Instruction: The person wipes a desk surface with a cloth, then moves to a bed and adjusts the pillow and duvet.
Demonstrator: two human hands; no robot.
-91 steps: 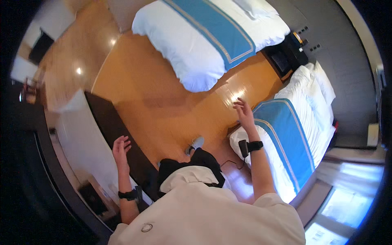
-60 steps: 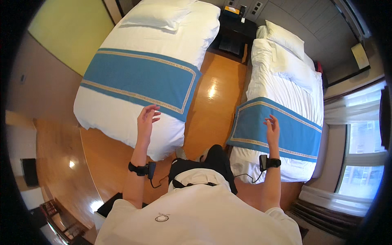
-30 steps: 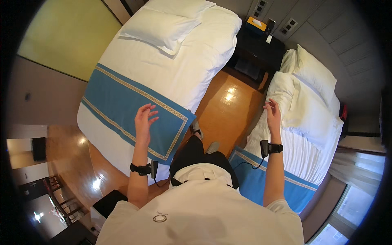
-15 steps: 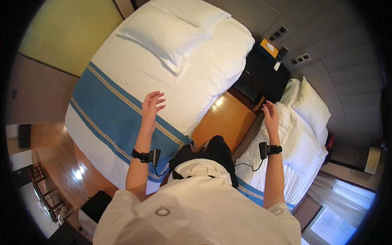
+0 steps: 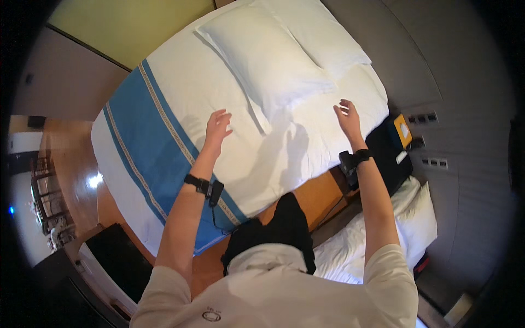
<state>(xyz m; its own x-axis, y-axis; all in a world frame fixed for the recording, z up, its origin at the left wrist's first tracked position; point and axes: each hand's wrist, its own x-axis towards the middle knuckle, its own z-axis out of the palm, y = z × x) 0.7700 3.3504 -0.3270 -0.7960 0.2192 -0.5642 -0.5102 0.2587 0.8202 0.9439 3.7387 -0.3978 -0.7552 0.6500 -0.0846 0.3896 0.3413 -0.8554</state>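
Observation:
My left hand (image 5: 219, 129) hovers over the white sheet (image 5: 240, 175) of the large bed, its fingers apart and nothing in them. Beyond it lies a white pillow (image 5: 262, 54), its near corner pointing toward me. A second white pillow (image 5: 320, 33) lies behind, partly covered by the first. My right hand (image 5: 349, 118) is raised over the bed's right part, fingers slightly curled and apart, holding nothing. Across the foot of the bed runs a blue bed runner (image 5: 147, 131) with patterned gold bands, left of my left hand. A black strapped device sits on each forearm.
Right of the bed stands a black nightstand (image 5: 385, 158) with a yellow tissue box (image 5: 402, 131). A second bed with white bedding (image 5: 350, 246) lies at lower right. Wall sockets (image 5: 424, 118) are on the grey wall. A dark-topped bench (image 5: 117, 262) stands at lower left.
I have turned and moved nearer the large bed, so it fills more of the view. Both hands are now over its sheet; the right was above the second bed. Neither has taken anything.

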